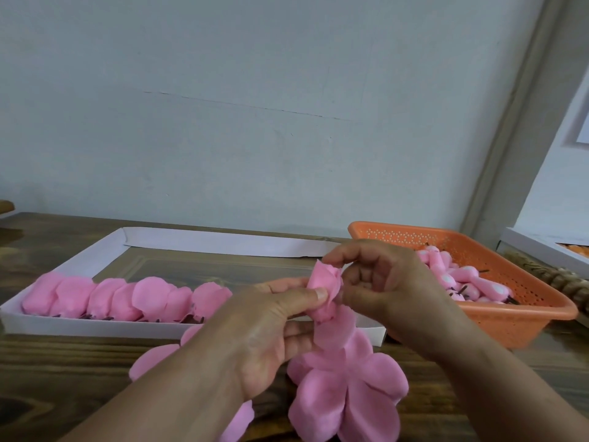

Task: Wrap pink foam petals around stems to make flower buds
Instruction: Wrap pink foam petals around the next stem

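Hands are both up over the wooden table (63,355), working one pink bud (323,288) between them. Left hand (271,339) pinches it with thumb and fingers around the lower part, and right hand (379,282) has curled fingertips nipping the top petal edge. Loose foam petals (347,390) hang and spread out below the bud, down by the near table edge. More petals (127,298) sit in a row in the white tray (95,328) on the left. Finished buds (462,279) are piled in the orange basket (510,317) to the right.
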The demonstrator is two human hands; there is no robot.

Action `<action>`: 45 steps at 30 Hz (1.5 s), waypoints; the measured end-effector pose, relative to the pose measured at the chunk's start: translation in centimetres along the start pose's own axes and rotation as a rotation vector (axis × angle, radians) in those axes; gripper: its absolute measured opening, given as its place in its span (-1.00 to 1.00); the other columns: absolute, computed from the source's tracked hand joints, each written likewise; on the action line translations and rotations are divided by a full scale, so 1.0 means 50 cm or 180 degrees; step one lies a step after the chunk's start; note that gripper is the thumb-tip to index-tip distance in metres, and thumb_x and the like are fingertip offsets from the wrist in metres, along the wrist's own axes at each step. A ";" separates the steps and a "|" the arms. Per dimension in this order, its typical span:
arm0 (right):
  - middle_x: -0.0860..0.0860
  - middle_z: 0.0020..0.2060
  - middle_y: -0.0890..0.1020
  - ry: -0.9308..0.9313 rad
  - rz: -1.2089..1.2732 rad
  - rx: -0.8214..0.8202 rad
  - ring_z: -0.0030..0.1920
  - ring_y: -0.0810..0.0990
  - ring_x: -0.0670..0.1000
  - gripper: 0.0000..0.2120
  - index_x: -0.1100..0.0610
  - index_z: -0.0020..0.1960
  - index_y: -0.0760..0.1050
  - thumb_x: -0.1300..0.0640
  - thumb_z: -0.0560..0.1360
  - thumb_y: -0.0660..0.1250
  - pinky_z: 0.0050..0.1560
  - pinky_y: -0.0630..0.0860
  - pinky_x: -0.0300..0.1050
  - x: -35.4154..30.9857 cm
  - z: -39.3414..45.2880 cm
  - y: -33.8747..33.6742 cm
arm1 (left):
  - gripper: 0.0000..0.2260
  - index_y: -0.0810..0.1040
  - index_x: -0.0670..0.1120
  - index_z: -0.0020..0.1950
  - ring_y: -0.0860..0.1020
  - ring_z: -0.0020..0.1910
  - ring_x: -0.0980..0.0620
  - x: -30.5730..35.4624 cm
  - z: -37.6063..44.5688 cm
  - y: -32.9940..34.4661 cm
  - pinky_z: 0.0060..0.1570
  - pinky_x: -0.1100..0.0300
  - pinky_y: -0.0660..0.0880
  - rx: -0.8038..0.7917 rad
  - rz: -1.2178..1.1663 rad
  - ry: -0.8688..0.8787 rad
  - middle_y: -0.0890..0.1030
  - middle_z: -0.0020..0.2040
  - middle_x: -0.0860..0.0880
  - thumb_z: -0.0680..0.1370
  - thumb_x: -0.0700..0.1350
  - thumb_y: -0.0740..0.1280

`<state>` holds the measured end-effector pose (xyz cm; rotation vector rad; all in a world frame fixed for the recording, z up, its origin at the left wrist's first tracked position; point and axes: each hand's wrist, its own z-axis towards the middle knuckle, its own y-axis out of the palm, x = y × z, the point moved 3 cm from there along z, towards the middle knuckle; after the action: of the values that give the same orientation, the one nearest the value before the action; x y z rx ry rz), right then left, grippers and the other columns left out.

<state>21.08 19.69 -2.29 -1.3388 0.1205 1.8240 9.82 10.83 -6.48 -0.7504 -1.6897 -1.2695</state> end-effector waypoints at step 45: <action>0.04 0.00 0.66 -0.0268 0.0642 -0.0189 0.03 0.61 -0.06 -0.83 0.10 -0.36 0.57 0.34 0.26 0.32 0.01 0.52 -0.27 -0.004 0.000 -0.018 | -0.72 0.69 -0.33 -0.17 0.68 -0.29 -0.09 0.009 -0.003 0.005 -0.27 0.12 0.62 -0.0702 -0.0724 -0.0855 0.68 -0.15 -0.24 0.15 -0.28 0.46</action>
<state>21.70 20.13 -1.76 -1.3280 0.1626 2.0647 9.88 10.73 -5.98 -0.9115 -1.9121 -1.5894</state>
